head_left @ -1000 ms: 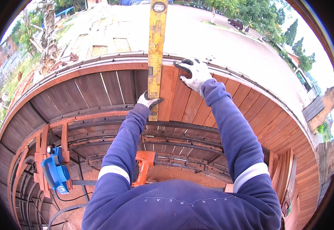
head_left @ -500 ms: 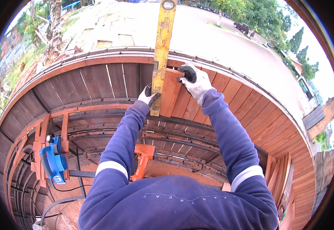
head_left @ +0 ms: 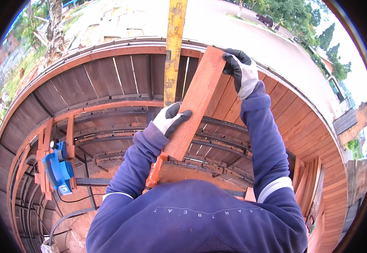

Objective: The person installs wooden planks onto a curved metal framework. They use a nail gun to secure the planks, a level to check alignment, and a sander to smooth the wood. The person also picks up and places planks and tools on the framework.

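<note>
Both gloved hands hold a reddish wooden board (head_left: pixel 198 101), tilted and raised over the curved frame. My left hand (head_left: pixel 173 119) is closed around its lower left edge, thumb on top. At the upper right corner, my right hand (head_left: pixel 240 69) grips the board's edge with dark-coated fingers. A worn yellow spirit level (head_left: pixel 175 50) lies across the curved rail just left of the board, close to my left hand but not visibly held. To the right, fitted reddish boards (head_left: pixel 272 109) run side by side along the curve.
Dark older planks (head_left: pixel 95 78) line the curve on the left. A blue power planer (head_left: pixel 59 168) with a cable rests on wooden pieces at the left. An orange tool (head_left: pixel 154 173) sits below the board, partly hidden by my arm. Black metal bars (head_left: pixel 133 139) cross beneath.
The board has been lifted off the frame beside the fitted boards and tilted toward me. My left hand has gone from the spirit level to the board.
</note>
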Demonstrator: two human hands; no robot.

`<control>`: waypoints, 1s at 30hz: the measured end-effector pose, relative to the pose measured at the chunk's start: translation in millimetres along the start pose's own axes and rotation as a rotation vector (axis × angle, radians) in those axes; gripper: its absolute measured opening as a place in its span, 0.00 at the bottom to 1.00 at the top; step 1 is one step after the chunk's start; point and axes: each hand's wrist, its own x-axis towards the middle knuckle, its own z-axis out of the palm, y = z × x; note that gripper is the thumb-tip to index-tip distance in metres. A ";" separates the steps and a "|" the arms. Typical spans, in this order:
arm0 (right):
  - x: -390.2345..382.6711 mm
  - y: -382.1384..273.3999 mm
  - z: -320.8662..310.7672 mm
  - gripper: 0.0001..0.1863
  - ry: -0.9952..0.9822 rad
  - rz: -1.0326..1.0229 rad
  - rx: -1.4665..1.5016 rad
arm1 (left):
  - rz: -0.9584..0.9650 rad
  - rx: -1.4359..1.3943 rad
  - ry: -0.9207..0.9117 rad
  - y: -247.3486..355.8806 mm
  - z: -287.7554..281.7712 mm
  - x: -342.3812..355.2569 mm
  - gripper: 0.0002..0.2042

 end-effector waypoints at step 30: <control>-167.7 115.3 -8.0 0.21 -0.740 0.458 -0.142 | 0.109 -0.243 0.229 -41.1 -49.1 30.7 0.14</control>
